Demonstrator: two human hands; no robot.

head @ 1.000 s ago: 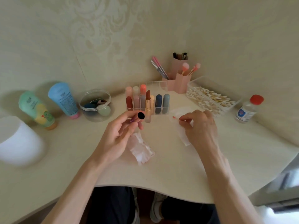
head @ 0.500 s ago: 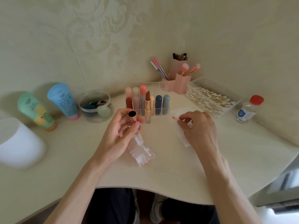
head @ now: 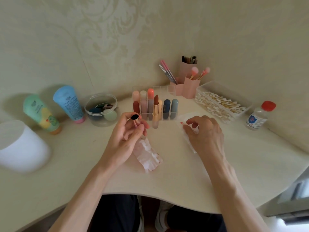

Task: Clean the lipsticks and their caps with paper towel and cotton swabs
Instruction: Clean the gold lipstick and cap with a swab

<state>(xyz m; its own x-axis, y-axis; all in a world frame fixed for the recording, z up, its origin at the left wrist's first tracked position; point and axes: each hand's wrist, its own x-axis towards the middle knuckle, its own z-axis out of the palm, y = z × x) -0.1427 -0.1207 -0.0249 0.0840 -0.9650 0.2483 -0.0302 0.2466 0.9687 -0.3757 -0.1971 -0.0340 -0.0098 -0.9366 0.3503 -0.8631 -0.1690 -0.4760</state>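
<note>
Cream wallpaper with a faint pattern backs a pale corner desk [head: 167, 178], and we sit facing it. Our left hand [head: 125, 138] is raised just above the desk and grips a lipstick cap [head: 135, 119] between thumb and curled fingers, its dark opening turned up toward us. Below that hand lies a crumpled paper towel [head: 148, 155] stained pink. Our right hand [head: 204, 131] rests on a flat paper towel [head: 184, 117] and pinches a cotton swab [head: 182, 123] whose tip is red and points left.

Between our hands, a little farther back, the uncapped lipstick [head: 155, 111] stands upright on the desk, brown stick up, just in front of a clear organizer [head: 168, 91] that holds several capped lipsticks. Behind it stands a pink brush holder [head: 190, 88]. To the right sit a clear box of cotton swabs [head: 222, 104] and a small bottle [head: 258, 115] with a red cap. To the left we see a round clear tub [head: 101, 113], a blue tube [head: 68, 102], a green tube [head: 40, 113] and a white container [head: 21, 146].
</note>
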